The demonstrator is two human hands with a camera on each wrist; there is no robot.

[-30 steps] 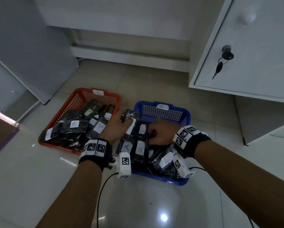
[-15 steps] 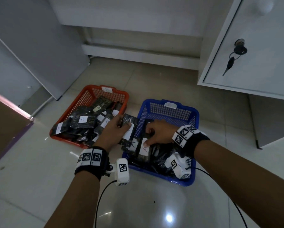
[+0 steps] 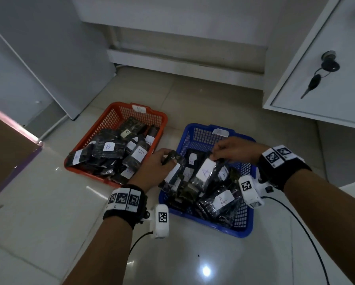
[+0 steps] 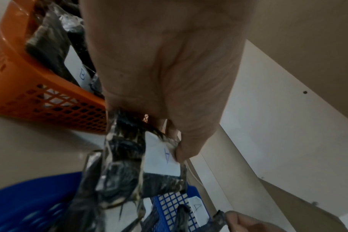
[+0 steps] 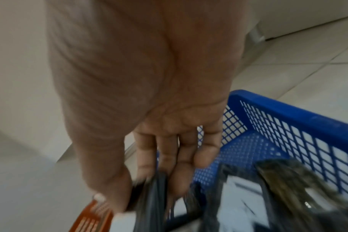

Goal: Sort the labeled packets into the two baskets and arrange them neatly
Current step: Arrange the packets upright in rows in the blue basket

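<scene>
While both hands work over the blue basket: a sorting step is in hand.
Left fingers (image 4: 181,150): curled round a dark packet (image 3: 173,168) with a white "A" label, held at the blue basket's near-left rim.
Right fingers (image 5: 181,160): pinching the top edge of a second packet (image 3: 206,172), also marked "A", raised above the pile.
Left hand (image 3: 154,169): between the two baskets.
Right hand (image 3: 233,151): over the basket's middle.
Blue basket (image 3: 201,130): tagged "A", holding a loose heap of A packets.
Orange basket (image 3: 110,116): tagged "B", B packets inside, just beside, on the floor (image 3: 193,254).
Next move, as judged: lay both A packets flat, labels up, aligned with their neighbours.
</scene>
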